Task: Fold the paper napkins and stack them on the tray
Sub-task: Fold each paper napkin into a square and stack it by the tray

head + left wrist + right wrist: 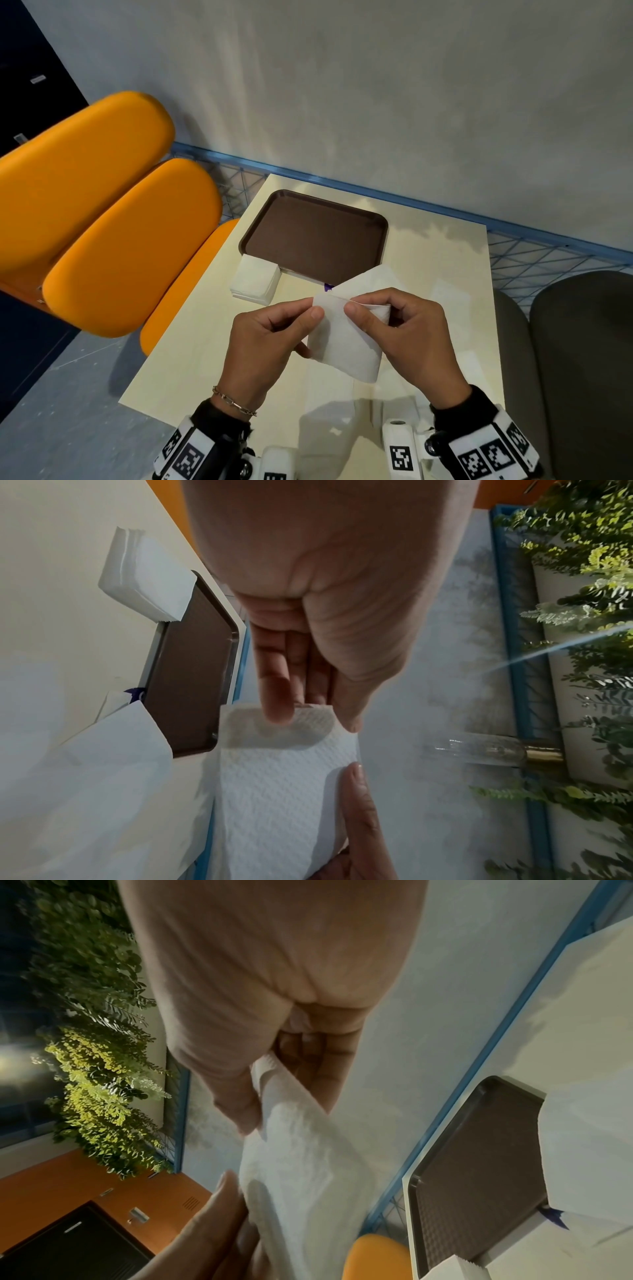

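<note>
A white paper napkin (346,339) hangs in the air over the cream table, held by both hands at its top edge. My left hand (270,339) pinches the napkin's upper left corner between thumb and forefinger. My right hand (407,332) pinches the upper right part, where a layer is folded over. The same napkin (281,791) fills the left wrist view, and the napkin (308,1164) droops below my right fingers (308,1074). The brown tray (315,233) lies behind the hands with nothing on it. A stack of white napkins (255,282) sits at its near left corner.
A white paper wrapper (370,277) with a purple mark lies against the tray's near edge. Orange padded seats (113,219) stand left of the table, grey ones (582,359) to the right. A blue wire rail (411,202) and a grey wall run behind the table.
</note>
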